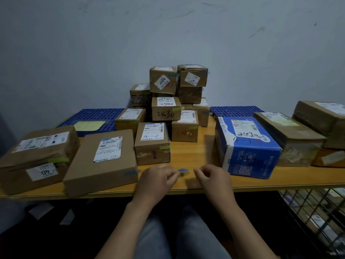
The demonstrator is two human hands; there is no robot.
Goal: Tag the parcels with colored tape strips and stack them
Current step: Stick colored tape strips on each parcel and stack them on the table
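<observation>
My left hand [158, 179] pinches one end of a short blue tape strip [183, 170] just above the front of the wooden table [186, 154]. My right hand [212, 177] is curled a small gap to the strip's right, apparently holding nothing. A flat brown parcel [100, 157] with blue tape on its front corner lies to the left. Behind my hands sits a small parcel marked 4-3 [152, 144] with green tape. To the right lies a blue parcel [246, 146]. Small tagged parcels are stacked at the back [166, 109].
A brown parcel with green tape [37, 152] lies at far left, and two long brown parcels [287, 137] at far right. Blue perforated panels [93, 116] and a yellow sheet [89, 125] lie behind. A wire basket [317, 212] stands below the table's right.
</observation>
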